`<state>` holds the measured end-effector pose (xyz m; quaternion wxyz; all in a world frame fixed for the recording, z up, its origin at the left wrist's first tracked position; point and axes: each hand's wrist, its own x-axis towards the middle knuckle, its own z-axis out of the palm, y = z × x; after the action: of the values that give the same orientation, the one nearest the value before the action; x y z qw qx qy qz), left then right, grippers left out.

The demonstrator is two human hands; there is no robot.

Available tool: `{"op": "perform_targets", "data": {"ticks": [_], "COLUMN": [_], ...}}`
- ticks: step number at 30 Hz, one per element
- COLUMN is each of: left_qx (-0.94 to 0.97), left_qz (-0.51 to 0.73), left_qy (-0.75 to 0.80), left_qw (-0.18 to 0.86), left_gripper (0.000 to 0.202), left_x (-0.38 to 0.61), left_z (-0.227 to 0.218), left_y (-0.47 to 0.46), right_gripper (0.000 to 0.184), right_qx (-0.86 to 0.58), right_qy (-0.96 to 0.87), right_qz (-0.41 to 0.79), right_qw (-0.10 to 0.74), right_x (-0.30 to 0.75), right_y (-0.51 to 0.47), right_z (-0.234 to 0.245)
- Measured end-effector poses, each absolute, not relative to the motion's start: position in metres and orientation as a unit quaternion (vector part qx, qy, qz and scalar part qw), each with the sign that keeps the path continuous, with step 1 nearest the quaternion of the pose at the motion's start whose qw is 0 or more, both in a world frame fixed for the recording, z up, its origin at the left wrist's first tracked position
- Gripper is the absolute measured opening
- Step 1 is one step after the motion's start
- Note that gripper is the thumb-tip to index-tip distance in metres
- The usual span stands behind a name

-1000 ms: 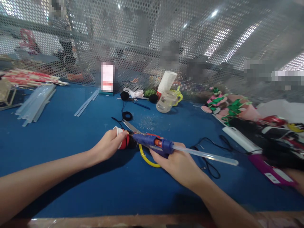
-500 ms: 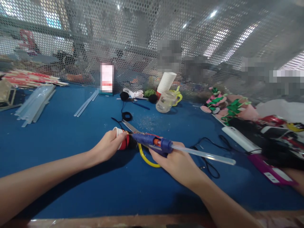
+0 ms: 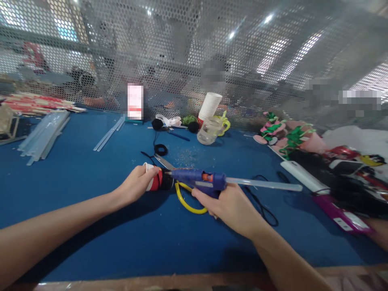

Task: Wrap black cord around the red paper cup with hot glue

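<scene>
My left hand [image 3: 136, 184] is closed round a paper cup [image 3: 155, 182] lying on its side, red and white with black cord wound about its right end. My right hand [image 3: 235, 206] grips a blue glue gun [image 3: 197, 180], its nozzle pointing left at the black-wrapped part of the cup; whether it touches I cannot tell. A clear glue stick [image 3: 263, 184] juts from the gun's back. Scissors with yellow handles [image 3: 189, 207] lie beneath the gun, partly covered by it. Black cord [image 3: 160, 150] runs from a coil behind the cup.
Glue sticks [image 3: 45, 135] lie at left. Along the back stand a lit phone [image 3: 135, 101], stacked paper cups [image 3: 210, 106] and a clear jug [image 3: 209, 131]. Artificial flowers [image 3: 295, 139], a white and purple power strip [image 3: 336, 214] and a person's arm [image 3: 380, 232] are at right.
The glue gun has levelled out, its rear end and glue stick swinging upward. My left hand still holds the cup in nearly the same place. The view has shifted slightly.
</scene>
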<state>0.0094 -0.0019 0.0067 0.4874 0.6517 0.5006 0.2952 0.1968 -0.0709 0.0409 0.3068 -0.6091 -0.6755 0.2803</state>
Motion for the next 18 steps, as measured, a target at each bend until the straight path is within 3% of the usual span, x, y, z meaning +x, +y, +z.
{"op": "perform_targets", "data": {"ticks": [4, 9, 18], "left_qx": [0.645, 0.644, 0.655], "left_qz": [0.298, 0.297, 0.287], "left_qy": [0.505, 0.511, 0.502], "left_qw": [0.491, 0.486, 0.486], "left_gripper": [0.031, 0.031, 0.031], "left_x": [0.009, 0.009, 0.008], "left_z": [0.006, 0.004, 0.009], "left_y": [-0.002, -0.003, -0.008], "right_gripper": [0.019, 0.022, 0.030], "right_qx": [-0.592, -0.605, -0.738], "right_qy": [-0.624, -0.555, -0.530], "right_qz": [0.381, 0.353, 0.273], "right_qw": [0.338, 0.448, 0.317], "right_x": [0.208, 0.233, 0.264], "right_y": [-0.062, -0.034, 0.019], "right_z": [0.045, 0.041, 0.006]}}
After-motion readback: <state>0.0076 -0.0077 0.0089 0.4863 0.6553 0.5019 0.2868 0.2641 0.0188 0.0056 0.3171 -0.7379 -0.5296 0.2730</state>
